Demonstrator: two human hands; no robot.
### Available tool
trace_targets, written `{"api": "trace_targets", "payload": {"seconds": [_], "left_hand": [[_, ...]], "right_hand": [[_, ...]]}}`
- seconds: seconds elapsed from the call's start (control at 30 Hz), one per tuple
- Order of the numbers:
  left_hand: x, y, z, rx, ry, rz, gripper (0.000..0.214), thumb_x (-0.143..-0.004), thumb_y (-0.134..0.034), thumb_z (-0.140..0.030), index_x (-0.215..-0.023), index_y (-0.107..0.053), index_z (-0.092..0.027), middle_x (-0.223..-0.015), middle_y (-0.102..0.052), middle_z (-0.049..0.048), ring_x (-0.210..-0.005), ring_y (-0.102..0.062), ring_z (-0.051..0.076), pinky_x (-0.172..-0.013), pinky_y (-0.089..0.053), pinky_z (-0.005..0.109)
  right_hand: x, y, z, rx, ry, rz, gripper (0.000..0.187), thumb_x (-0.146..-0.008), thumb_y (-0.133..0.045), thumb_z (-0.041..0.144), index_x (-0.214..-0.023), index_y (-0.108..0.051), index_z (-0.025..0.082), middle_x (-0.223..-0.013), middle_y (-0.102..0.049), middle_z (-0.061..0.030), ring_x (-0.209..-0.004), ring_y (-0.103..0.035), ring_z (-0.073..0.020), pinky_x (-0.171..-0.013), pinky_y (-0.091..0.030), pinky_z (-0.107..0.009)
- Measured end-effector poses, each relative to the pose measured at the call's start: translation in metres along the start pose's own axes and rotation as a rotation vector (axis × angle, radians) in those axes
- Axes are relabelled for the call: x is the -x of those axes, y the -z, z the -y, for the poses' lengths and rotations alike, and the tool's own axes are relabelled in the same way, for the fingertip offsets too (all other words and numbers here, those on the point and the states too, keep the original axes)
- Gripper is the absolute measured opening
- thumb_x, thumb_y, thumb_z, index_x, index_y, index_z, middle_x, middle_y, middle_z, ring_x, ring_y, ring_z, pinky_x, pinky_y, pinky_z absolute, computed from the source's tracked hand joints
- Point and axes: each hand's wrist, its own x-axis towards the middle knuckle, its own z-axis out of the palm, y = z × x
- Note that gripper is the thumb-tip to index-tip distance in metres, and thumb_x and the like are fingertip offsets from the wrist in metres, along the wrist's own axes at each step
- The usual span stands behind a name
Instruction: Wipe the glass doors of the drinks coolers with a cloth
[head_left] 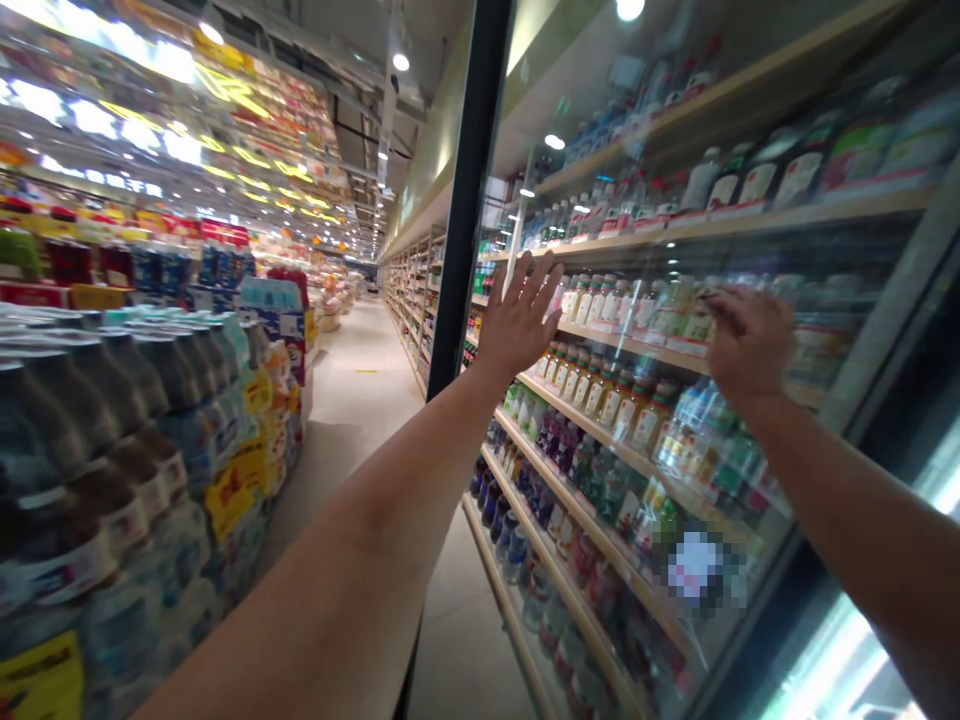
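Note:
My left hand (519,318) is flat against the glass door (600,150) of a drinks cooler, fingers spread and nothing in it. My right hand (746,338) is further right on the same glass, fingers curled with the tips pressed on the pane at shelf height; nothing shows in its grip. Behind the glass, wooden shelves (645,462) carry rows of bottled drinks (600,395) on several levels. The door's black frame (466,190) rises just left of my left hand.
A stack of bottled drinks (127,450) with yellow price tags stands at my left. A pale tiled aisle (360,380) runs ahead between it and the cooler, lined with long shelving (409,290). Bright signs and lamps hang overhead.

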Motion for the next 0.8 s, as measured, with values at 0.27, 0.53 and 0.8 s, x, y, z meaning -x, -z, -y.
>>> {"api": "trace_targets", "payload": {"seconds": [0.27, 0.53, 0.8], "left_hand": [[-0.001, 0.001, 0.001, -0.04, -0.012, 0.024, 0.057, -0.106, -0.032, -0.041, -0.159, -0.032, -0.019, -0.167, -0.026, 0.0036, -0.157, -0.015, 0.027, -0.13, -0.012, 0.051], [0.001, -0.004, 0.004, -0.039, -0.023, -0.003, 0.058, -0.106, -0.033, -0.039, -0.16, -0.03, -0.02, -0.167, -0.025, 0.0044, -0.158, -0.009, 0.025, -0.131, -0.009, 0.05], [0.0, -0.002, 0.003, -0.041, -0.02, 0.02, 0.058, -0.106, -0.031, -0.04, -0.16, -0.031, -0.018, -0.168, -0.023, 0.0044, -0.158, -0.01, 0.026, -0.131, -0.011, 0.051]], "right_hand": [[0.005, -0.015, 0.04, -0.031, 0.066, 0.129, 0.026, -0.091, -0.051, 0.012, -0.101, -0.073, 0.021, -0.12, -0.073, -0.0075, -0.114, -0.063, -0.0252, -0.106, -0.045, -0.046], [-0.024, -0.026, 0.043, -0.033, 0.023, 0.091, 0.028, -0.089, -0.049, 0.009, -0.098, -0.07, 0.024, -0.119, -0.073, -0.005, -0.112, -0.063, -0.0269, -0.105, -0.044, -0.049], [-0.001, -0.037, 0.077, -0.101, 0.27, 0.299, 0.011, -0.096, -0.056, 0.024, -0.099, -0.067, 0.024, -0.123, -0.072, -0.0045, -0.115, -0.062, -0.0242, -0.106, -0.045, -0.046]]}}
